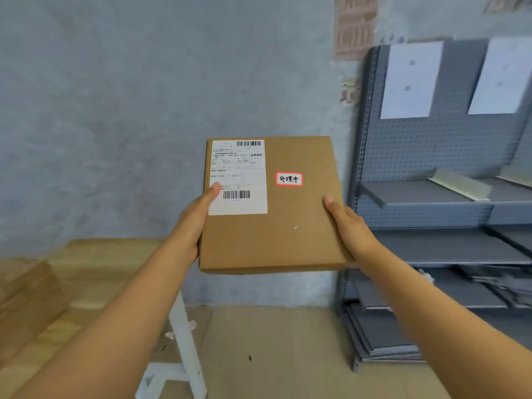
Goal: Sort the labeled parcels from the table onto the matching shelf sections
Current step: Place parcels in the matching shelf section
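Note:
A flat brown cardboard parcel is held up in the air in front of me, its top face toward me. It carries a white shipping label with barcodes at its upper left and a small red-bordered sticker with handwritten characters near the middle. My left hand grips its left edge with the thumb pressed on the shipping label. My right hand grips the right edge, thumb on top. The grey metal shelf unit stands to the right, with two white paper signs on its pegboard back.
A wooden table with white legs is at the lower left, and more brown boxes lie on it at the far left. A grey wall is straight ahead. Flat items lie on the lower shelves. Cardboard covers the floor.

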The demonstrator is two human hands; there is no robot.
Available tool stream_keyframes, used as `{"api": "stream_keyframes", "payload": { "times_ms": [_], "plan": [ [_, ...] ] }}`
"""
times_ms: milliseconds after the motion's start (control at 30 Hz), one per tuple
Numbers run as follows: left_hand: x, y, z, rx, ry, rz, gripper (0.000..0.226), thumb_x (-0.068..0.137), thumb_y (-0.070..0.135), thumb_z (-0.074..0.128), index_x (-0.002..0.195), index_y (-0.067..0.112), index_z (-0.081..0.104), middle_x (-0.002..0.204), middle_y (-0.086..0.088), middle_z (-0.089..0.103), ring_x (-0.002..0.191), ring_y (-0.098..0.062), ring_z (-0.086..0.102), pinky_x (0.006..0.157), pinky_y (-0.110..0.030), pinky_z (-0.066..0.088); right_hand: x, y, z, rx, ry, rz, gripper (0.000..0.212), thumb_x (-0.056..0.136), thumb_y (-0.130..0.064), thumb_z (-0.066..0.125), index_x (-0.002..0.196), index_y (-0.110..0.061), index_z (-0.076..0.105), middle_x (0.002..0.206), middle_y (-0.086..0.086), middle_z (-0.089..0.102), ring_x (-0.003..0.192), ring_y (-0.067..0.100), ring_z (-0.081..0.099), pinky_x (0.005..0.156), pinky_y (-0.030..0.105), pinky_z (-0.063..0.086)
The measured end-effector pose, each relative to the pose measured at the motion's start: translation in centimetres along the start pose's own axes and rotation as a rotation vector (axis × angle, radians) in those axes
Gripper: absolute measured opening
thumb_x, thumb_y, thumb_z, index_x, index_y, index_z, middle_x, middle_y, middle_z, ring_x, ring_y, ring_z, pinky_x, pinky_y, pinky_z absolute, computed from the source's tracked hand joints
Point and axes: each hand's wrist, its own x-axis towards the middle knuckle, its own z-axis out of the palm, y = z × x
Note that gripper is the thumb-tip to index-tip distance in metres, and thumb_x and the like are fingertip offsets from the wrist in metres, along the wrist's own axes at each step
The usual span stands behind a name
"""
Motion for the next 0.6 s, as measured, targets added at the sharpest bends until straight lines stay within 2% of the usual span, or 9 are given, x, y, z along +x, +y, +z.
{"api": "stream_keyframes", "payload": {
  "times_ms": [67, 133, 267, 333, 400, 500, 600],
  "plan": [
    [1.6, -1.2, 5.1, 0.005, -0.082, -0.019, 0.05, 0.082, 0.062, 0.067, 0.121, 0.03, 0.068, 0.113, -0.001, 0.075, 0.104, -0.026, 0.072, 0.101, -0.05, 0.05, 0.2, 1.1, -5.0, 0.009, 0.064, 0.02, 0.052, 0.088, -0.069, 0.051, 0.122, -0.032, 0.063, 0.112, -0.006, 0.071, 0.1, 0.017, 0.069, 0.09, 0.037, 0.053],
    [2.8, -2.3, 10.5, 0.02, -0.154, -0.035, 0.047, 0.084, 0.062, 0.065, 0.12, 0.032, 0.068, 0.112, 0.0, 0.075, 0.104, -0.025, 0.072, 0.1, -0.05, 0.051, 0.1, 2.2, -10.1, 0.035, 0.117, 0.038, 0.055, 0.088, -0.069, 0.052, 0.126, -0.03, 0.063, 0.114, -0.005, 0.072, 0.102, 0.018, 0.07, 0.092, 0.039, 0.053],
    [4.1, -5.1, 21.5, 0.038, -0.242, -0.064, 0.047, 0.085, 0.064, 0.063, 0.121, 0.034, 0.067, 0.111, 0.001, 0.075, 0.103, -0.026, 0.072, 0.098, -0.05, 0.052, 0.2, 4.1, -20.3, 0.011, 0.235, 0.063, 0.051, 0.088, -0.068, 0.052, 0.122, -0.031, 0.061, 0.112, -0.008, 0.071, 0.095, 0.011, 0.069, 0.074, 0.027, 0.051],
    [4.5, -6.5, 26.6, 0.026, -0.268, -0.072, 0.046, 0.086, 0.063, 0.062, 0.121, 0.034, 0.067, 0.111, 0.0, 0.076, 0.102, -0.026, 0.072, 0.098, -0.05, 0.053, 0.8, 5.0, -25.3, -0.011, 0.274, 0.077, 0.052, 0.088, -0.068, 0.052, 0.124, -0.031, 0.059, 0.113, -0.008, 0.069, 0.093, 0.009, 0.068, 0.069, 0.024, 0.048],
    [4.9, -7.8, 31.2, 0.015, -0.294, -0.081, 0.045, 0.087, 0.062, 0.061, 0.122, 0.034, 0.067, 0.112, 0.0, 0.075, 0.104, -0.027, 0.072, 0.099, -0.051, 0.052, 1.4, 5.9, -29.7, -0.025, 0.29, 0.094, 0.06, 0.087, -0.07, 0.052, 0.13, -0.028, 0.057, 0.118, -0.004, 0.068, 0.099, 0.014, 0.067, 0.075, 0.03, 0.051],
    [5.5, -9.0, 36.9, 0.021, -0.316, -0.086, 0.045, 0.087, 0.063, 0.06, 0.122, 0.035, 0.066, 0.111, 0.0, 0.075, 0.104, -0.027, 0.072, 0.098, -0.052, 0.052, 2.6, 6.9, -35.4, -0.042, 0.3, 0.106, 0.066, 0.087, -0.071, 0.051, 0.134, -0.026, 0.056, 0.125, 0.001, 0.065, 0.107, 0.022, 0.066, 0.098, 0.045, 0.05],
    [6.7, -9.6, 41.8, 0.024, -0.333, -0.084, 0.046, 0.087, 0.063, 0.06, 0.122, 0.034, 0.066, 0.112, 0.001, 0.075, 0.103, -0.026, 0.072, 0.098, -0.051, 0.052, 4.0, 7.4, -39.8, -0.038, 0.32, 0.113, 0.065, 0.086, -0.072, 0.051, 0.134, -0.027, 0.055, 0.123, 0.0, 0.066, 0.106, 0.022, 0.066, 0.097, 0.044, 0.05]
  ]
}}
